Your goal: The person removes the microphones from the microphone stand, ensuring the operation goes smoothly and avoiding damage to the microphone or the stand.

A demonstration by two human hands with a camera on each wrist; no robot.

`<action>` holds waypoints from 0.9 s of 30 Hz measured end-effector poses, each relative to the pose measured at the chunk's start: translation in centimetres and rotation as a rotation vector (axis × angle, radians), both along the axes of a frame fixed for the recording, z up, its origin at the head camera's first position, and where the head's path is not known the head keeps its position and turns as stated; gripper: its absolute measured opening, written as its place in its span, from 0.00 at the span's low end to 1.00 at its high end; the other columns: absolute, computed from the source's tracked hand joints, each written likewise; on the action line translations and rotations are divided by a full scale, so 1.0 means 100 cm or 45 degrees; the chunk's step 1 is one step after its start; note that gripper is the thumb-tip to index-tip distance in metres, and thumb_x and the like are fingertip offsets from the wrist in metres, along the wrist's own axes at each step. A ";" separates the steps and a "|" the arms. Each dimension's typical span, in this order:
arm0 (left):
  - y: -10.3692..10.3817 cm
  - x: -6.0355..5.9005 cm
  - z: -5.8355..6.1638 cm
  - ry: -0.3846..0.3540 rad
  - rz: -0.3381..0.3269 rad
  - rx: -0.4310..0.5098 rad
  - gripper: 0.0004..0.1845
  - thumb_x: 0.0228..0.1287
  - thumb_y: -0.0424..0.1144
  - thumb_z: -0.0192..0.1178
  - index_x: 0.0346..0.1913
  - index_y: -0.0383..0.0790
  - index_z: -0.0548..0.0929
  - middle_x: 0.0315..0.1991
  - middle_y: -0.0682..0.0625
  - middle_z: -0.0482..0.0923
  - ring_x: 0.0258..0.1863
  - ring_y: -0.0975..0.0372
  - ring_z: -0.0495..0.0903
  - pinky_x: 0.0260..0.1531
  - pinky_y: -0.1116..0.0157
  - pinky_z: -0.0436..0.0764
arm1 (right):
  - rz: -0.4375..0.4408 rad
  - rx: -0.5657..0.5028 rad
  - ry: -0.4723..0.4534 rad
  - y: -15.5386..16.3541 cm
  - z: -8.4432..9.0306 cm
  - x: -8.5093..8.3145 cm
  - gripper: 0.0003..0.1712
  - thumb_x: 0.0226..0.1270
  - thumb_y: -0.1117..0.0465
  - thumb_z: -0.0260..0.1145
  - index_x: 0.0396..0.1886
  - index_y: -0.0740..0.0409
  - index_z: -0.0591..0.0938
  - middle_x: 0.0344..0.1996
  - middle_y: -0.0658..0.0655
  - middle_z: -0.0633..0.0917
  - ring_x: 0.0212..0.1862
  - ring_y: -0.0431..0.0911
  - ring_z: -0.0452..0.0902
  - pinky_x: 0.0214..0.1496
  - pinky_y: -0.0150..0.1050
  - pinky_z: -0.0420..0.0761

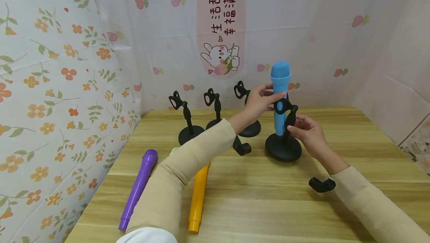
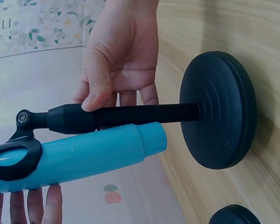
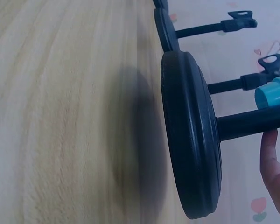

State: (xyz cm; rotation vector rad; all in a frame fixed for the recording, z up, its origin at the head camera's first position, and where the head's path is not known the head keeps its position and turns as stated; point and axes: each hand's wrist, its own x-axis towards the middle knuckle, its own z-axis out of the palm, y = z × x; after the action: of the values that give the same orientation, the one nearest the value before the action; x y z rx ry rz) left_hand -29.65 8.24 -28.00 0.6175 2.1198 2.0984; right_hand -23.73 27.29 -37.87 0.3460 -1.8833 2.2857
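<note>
A light blue microphone [image 1: 279, 86] stands upright, its head at the top, against the black clip of a microphone stand [image 1: 283, 149]. In the left wrist view the clip's loop passes over the blue handle [image 2: 98, 156], whose lower end lies close beside the pole. My left hand [image 1: 260, 101] holds the microphone's upper handle, thumb in front; in the left wrist view its fingers [image 2: 35, 205] show behind the handle. My right hand [image 1: 309, 134] pinches the stand's pole; its thumb lies on the pole in the left wrist view. The round base [image 3: 191, 135] throws a shadow on the table.
Three more black stands, a left one [image 1: 190, 134], a middle one [image 1: 217, 106] and a right one [image 1: 250, 129], line the table's back. A purple microphone [image 1: 139, 187] and an orange one [image 1: 199, 198] lie at the left; my left sleeve partly covers a pale green thing [image 1: 174, 150].
</note>
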 end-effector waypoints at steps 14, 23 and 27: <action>-0.024 0.015 -0.004 -0.021 -0.034 0.021 0.23 0.62 0.43 0.68 0.58 0.41 0.78 0.42 0.52 0.81 0.39 0.63 0.83 0.38 0.56 0.84 | 0.129 0.004 -0.021 -0.011 -0.004 0.009 0.17 0.66 0.74 0.63 0.48 0.49 0.82 0.36 0.49 0.81 0.39 0.40 0.79 0.44 0.32 0.82; -0.033 0.031 -0.004 -0.010 -0.014 0.046 0.23 0.61 0.42 0.69 0.57 0.40 0.79 0.40 0.50 0.81 0.38 0.63 0.83 0.36 0.57 0.85 | 0.210 -0.016 -0.008 -0.016 -0.007 0.017 0.18 0.67 0.75 0.62 0.48 0.50 0.81 0.35 0.49 0.81 0.38 0.40 0.79 0.43 0.34 0.82; -0.036 0.037 -0.007 0.010 0.017 0.046 0.23 0.60 0.42 0.70 0.57 0.40 0.80 0.38 0.51 0.81 0.37 0.63 0.83 0.36 0.56 0.85 | 0.224 -0.031 -0.030 -0.019 -0.008 0.021 0.19 0.67 0.76 0.60 0.47 0.49 0.81 0.34 0.49 0.80 0.37 0.40 0.79 0.43 0.34 0.82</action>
State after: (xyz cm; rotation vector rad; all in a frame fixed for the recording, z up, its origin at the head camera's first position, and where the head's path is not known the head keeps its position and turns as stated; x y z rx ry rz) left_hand -25.99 4.67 -28.65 0.6184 2.1000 2.1488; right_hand -21.68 25.41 -38.64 0.5026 -1.9047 2.4314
